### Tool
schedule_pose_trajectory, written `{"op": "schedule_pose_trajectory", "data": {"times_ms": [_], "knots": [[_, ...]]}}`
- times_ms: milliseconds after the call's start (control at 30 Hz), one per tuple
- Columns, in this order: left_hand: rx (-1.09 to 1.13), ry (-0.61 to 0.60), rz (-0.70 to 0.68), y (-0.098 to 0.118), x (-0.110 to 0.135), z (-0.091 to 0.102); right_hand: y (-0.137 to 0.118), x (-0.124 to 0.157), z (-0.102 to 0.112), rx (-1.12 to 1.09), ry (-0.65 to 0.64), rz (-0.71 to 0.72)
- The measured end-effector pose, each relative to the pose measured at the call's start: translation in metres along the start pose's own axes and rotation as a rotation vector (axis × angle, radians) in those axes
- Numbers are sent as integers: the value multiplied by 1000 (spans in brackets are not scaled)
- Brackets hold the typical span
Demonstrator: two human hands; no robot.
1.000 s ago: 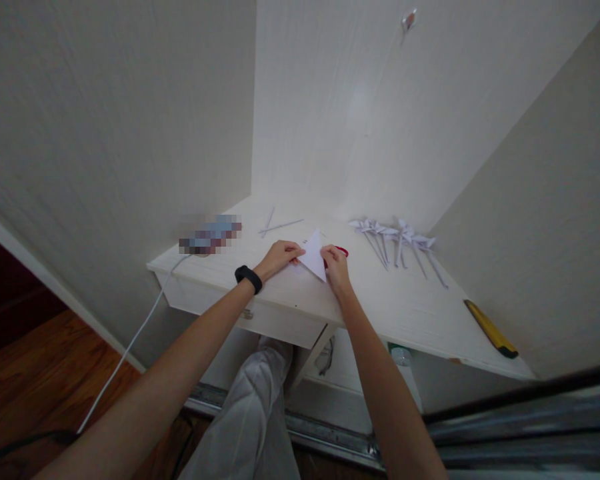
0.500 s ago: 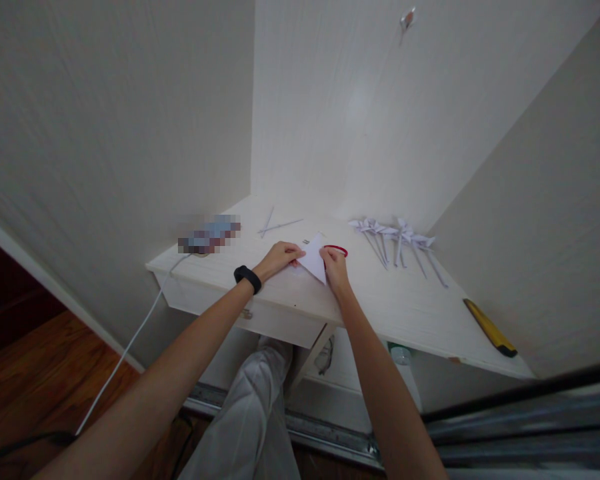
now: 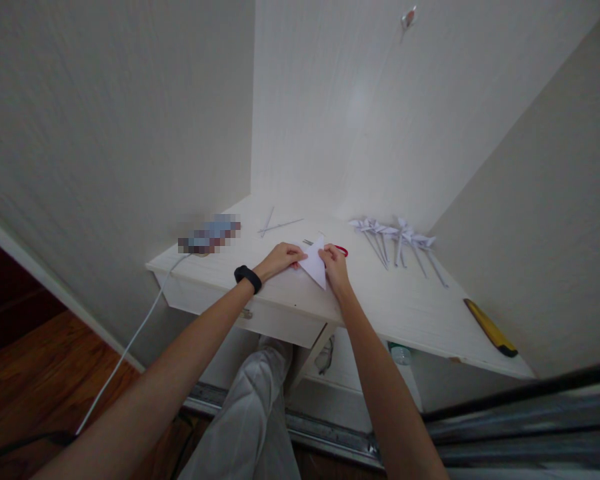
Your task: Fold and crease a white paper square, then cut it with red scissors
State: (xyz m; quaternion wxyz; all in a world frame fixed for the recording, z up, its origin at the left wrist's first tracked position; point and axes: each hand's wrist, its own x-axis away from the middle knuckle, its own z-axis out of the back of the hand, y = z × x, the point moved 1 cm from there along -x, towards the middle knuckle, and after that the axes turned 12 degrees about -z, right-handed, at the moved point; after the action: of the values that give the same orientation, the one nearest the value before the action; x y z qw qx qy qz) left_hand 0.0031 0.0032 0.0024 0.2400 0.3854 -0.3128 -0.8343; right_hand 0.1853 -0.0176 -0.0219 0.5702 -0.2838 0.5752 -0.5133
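A white sheet of paper [image 3: 313, 267], folded into a triangle, lies on the white desk [image 3: 390, 303]. My left hand [image 3: 281, 258], with a black band on its wrist, presses the paper's left edge with curled fingers. My right hand [image 3: 334, 265] pinches the paper's right edge near its top corner. Red-handled scissors [image 3: 341, 250] lie just behind my right hand, partly hidden by it.
Several folded paper pinwheels on sticks [image 3: 397, 241] lie at the back right. Thin white sticks [image 3: 276, 225] lie at the back. A yellow utility knife [image 3: 490, 327] sits at the desk's right end. A white cable [image 3: 130, 347] hangs off the left edge. My knee [image 3: 260, 400] is under the desk.
The paper's upper point has come down and the triangle now lies flatter and smaller between my hands. Both hands stayed nearly in place.
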Motion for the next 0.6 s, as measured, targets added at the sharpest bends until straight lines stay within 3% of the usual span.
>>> {"op": "schedule_pose_trajectory", "data": {"times_ms": [600], "knots": [[-16,-47,-14,5,2,-1,-2,1,2,-25,88,17]]}}
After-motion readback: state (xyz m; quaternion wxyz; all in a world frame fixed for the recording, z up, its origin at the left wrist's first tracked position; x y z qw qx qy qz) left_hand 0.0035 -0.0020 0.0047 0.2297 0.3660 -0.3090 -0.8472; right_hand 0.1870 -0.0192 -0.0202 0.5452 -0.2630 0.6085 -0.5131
